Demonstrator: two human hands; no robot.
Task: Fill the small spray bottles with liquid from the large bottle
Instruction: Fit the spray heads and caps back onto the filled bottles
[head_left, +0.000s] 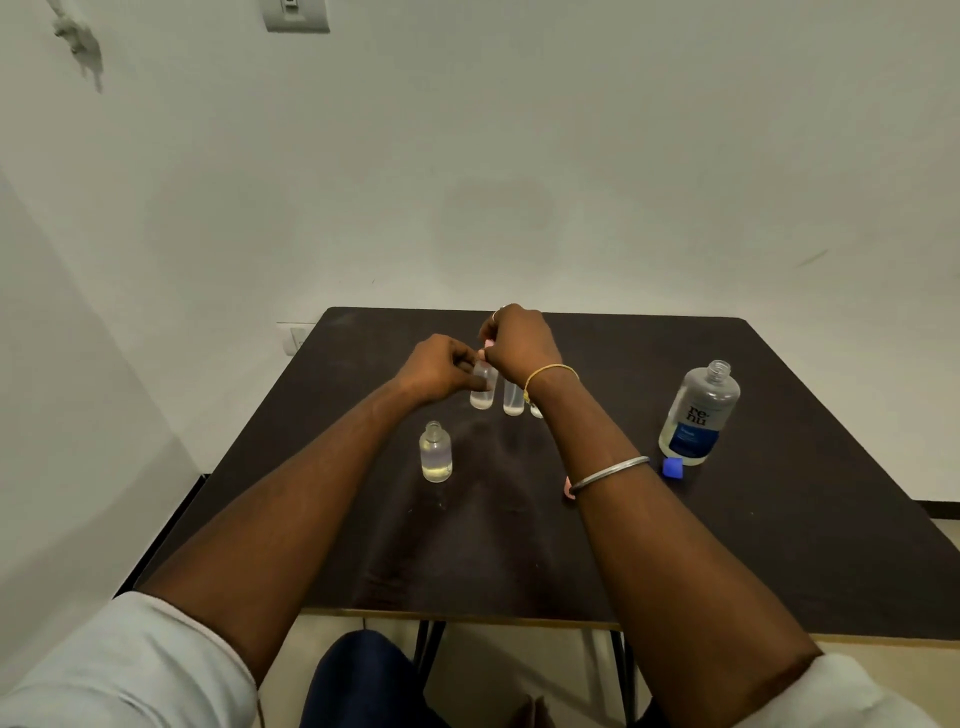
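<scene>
My left hand (441, 366) grips the body of a small clear spray bottle (481, 395) standing at the middle of the dark table (779, 545). My right hand (519, 340) pinches its pink cap (488, 344) at the top. A second slim clear bottle (513, 400) stands just right of it, and a third (536, 411) is mostly hidden behind my right wrist. A small round glass bottle (436, 453) stands uncapped nearer me, on the left. The large clear bottle (698, 413) with a blue label stands open at the right, its blue cap (674, 467) lying beside it.
A pink cap (569, 488) lies on the table, partly hidden by my right forearm. The table's back edge meets a white wall; another wall runs along the left. My knees are under the front edge.
</scene>
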